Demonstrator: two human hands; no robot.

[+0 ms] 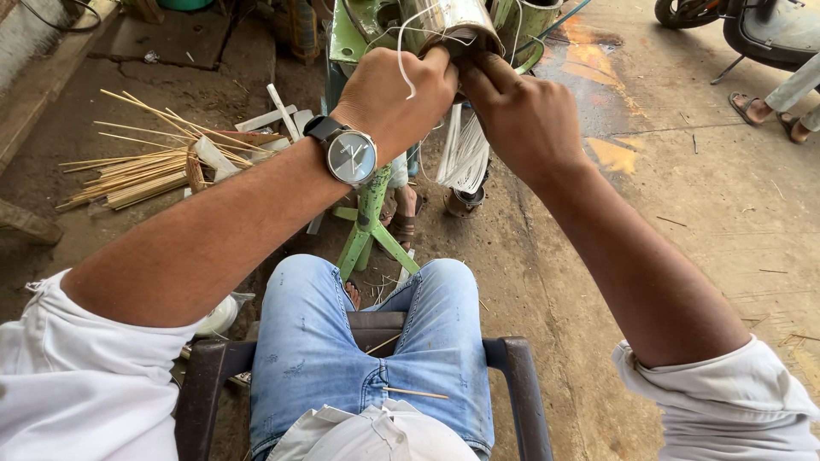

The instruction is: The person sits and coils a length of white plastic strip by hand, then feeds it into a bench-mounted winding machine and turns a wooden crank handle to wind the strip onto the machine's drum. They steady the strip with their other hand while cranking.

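both hands' fingers [440,64] pinched on white string [401,60] at metal cylinder [453,19]

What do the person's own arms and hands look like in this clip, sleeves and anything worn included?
Both forearms are bare, with white sleeves rolled up near the elbows. The left hand has a wristwatch on its wrist: a round dark-grey dial on a black strap. The right hand wears nothing; no gloves or rings show on either.

Green machine stand [369,224]; white strands [466,154]; faded blue jeans [367,341]; grey-faced wristwatch [350,155].
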